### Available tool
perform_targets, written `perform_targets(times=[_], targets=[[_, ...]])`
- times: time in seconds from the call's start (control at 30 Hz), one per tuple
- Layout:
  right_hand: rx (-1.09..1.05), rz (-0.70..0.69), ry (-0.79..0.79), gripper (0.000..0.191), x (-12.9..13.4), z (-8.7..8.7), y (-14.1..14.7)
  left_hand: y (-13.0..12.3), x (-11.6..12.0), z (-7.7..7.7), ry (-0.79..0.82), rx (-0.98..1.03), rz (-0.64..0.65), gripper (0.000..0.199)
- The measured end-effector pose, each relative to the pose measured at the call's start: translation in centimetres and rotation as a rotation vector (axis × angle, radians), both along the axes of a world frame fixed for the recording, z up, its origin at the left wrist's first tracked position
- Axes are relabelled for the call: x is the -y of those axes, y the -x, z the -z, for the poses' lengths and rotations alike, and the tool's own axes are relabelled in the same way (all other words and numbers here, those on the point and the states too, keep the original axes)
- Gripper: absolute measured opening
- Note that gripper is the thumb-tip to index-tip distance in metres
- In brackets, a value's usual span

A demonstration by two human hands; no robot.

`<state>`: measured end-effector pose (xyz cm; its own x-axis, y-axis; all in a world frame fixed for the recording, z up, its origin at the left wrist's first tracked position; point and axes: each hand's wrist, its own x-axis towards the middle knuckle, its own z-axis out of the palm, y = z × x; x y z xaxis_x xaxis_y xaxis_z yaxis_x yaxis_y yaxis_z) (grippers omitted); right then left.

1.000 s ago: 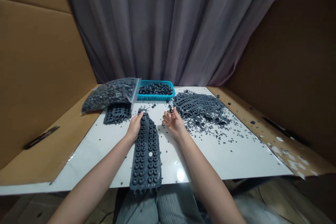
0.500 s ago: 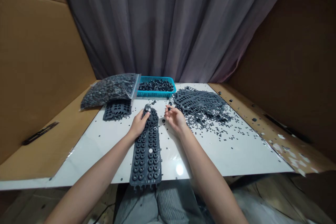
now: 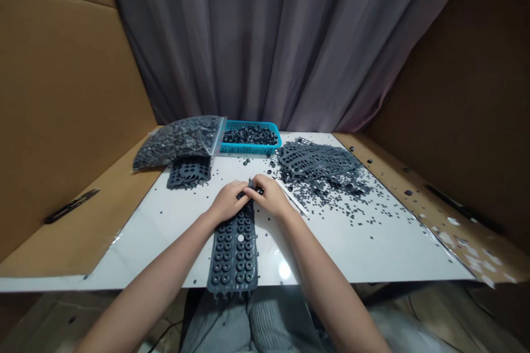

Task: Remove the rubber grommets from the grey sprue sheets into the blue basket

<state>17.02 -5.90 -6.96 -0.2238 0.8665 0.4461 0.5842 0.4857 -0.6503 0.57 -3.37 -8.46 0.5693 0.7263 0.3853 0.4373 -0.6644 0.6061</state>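
A long dark grey moulded rubber sheet, with rows of round ring-shaped parts, lies lengthwise before me, its near end sticking out past the table edge. My left hand grips the far part of this sheet from the left side. From the right, my right hand closes its fingers on the same far end, close against the left fingers. A small grey flap pokes up between the two hands. What exactly the fingertips pinch is hidden. One white dot shows among the rings.
Behind are a zip bag of dark parts on another moulded sheet, and a blue basket of black pieces. Perforated sheets and scattered bits lie right. A white stick is beside my right wrist. Cardboard walls flank the table.
My right hand, earlier apart at the right with a small black piece at its fingertips, has moved left onto the sheet's far end. My left hand has shifted slightly right, covering more of it.
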Motion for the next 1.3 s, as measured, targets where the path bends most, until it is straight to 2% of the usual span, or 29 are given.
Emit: perform_targets(times=[0.1, 0.2, 0.4, 0.47, 0.57, 0.67, 0.73, 0.83, 0.93, 1.0, 1.17, 1.3], targets=[[-0.063, -0.117, 0.151, 0.035, -0.2, -0.1, -0.4, 0.4, -0.1, -0.5, 0.140, 0.051, 0.156, 0.017], [-0.272, -0.207, 0.289, 0.040, -0.2, -0.1, -0.3, 0.4, 0.0, -0.8, 0.381, 0.245, 0.244, 0.025], [-0.944, -0.309, 0.566, 0.037, -0.2, 0.8, 1.5, -0.5, 0.4, -0.5, 0.760, 0.630, 0.168, 0.034], [-1.079, -0.320, 0.622, 0.039, -0.3, 0.9, 1.8, -0.6, 0.4, -0.4, 0.854, 0.718, 0.127, 0.033], [-1.196, -0.351, 0.598, 0.044, -0.4, 0.4, 1.3, -0.4, 0.5, -0.6, 0.948, 0.849, 0.048, 0.033], [-1.330, -0.382, 0.494, 0.046, -0.3, -0.7, 0.4, -0.3, 0.7, -0.9, 0.936, 0.906, 0.041, 0.035], [-1.307, -0.362, 0.427, 0.044, -0.2, -1.3, -0.2, -0.4, 0.7, -1.1, 0.927, 0.902, 0.043, 0.035], [-1.204, -0.252, 0.305, 0.040, -0.1, -2.0, -0.6, -0.7, 0.7, -0.9, 0.946, 0.865, 0.017, 0.039], [-1.159, -0.163, 0.220, 0.034, 0.1, -2.2, -0.6, -0.7, 0.3, -0.5, 0.888, 0.816, 0.015, 0.040], [-1.184, -0.131, 0.273, 0.026, 0.1, -2.2, -0.6, -0.6, 0.0, -0.2, 0.832, 0.777, -0.005, 0.041], [-1.293, 0.055, 0.563, 0.007, -0.9, -1.2, -1.9, -0.5, -0.7, 0.5, 0.723, 0.685, -0.074, 0.043], [-1.321, 0.132, 0.560, 0.013, -1.7, -0.4, -3.3, -0.5, -1.0, 1.0, 0.683, 0.672, -0.123, 0.047]])
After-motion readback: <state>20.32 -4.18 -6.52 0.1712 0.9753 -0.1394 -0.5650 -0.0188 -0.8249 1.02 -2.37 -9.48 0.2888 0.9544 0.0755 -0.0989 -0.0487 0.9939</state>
